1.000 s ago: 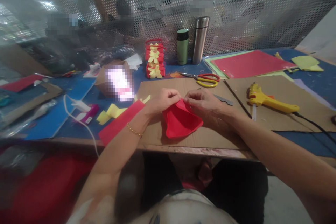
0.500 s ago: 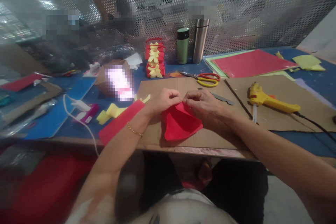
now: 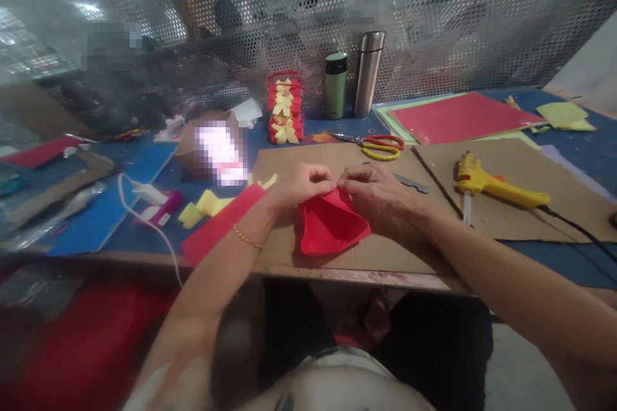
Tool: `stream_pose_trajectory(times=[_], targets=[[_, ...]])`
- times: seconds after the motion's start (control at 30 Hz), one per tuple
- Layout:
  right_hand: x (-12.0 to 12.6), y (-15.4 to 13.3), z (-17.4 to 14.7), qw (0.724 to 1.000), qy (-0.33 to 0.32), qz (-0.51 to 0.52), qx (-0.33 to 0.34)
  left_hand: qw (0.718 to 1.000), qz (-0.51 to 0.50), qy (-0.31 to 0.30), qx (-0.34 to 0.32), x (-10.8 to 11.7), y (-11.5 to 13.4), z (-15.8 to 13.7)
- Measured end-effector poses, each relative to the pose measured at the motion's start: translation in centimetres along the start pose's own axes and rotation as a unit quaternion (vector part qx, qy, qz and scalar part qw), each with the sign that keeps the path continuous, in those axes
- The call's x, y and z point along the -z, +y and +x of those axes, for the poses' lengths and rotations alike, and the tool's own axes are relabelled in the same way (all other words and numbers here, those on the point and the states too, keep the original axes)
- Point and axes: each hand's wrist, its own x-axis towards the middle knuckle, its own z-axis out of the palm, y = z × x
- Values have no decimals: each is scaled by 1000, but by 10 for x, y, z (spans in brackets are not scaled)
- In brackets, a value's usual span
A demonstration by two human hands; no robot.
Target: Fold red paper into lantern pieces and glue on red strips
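Head view, from the left: a blue board (image 3: 113, 199) lies on the table, and next to it is a purple box (image 3: 166, 209) with a white plug and cable. Nearer the middle, small yellow pieces (image 3: 207, 204) lie loose beside a flat red strip (image 3: 216, 226), which is unfolded and untouched by the fingers. Behind, a row of red items with yellow bows (image 3: 285, 109) stands near the mesh screen; these look finished.

The left hand (image 3: 306, 185) pinches the top edge of a red folded piece (image 3: 332, 228) between thumb and fingers. This piece is at the centre, over the near part of a brown cardboard sheet (image 3: 284, 241), its open, hollow side towards the wearer. At its peak the right hand (image 3: 369, 187) pinches too, fingertips almost meeting those of the left.

Judged from its shape, the folding is well under way: the sheet is bent into a hollow form, but the gathered top seems to depend on the fingers. No yellow bow shows on it; whether anything is glued inside, I cannot tell.

Farther right, scissors (image 3: 383, 149) and a grey blade (image 3: 412, 183) lie unheld, then a yellow glue gun (image 3: 475, 176) rests on another cardboard sheet (image 3: 544, 170), also unheld.
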Motion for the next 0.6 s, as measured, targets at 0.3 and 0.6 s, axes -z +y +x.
stream_pose_trajectory(times=[0.3, 0.6], targets=[[1, 3, 1, 1000, -24, 1, -10, 1000, 7, -8, -22, 0, -2, 2], [5, 2, 5, 998, -18, -66, 15, 1000, 25, 2, -17, -2, -5, 3]])
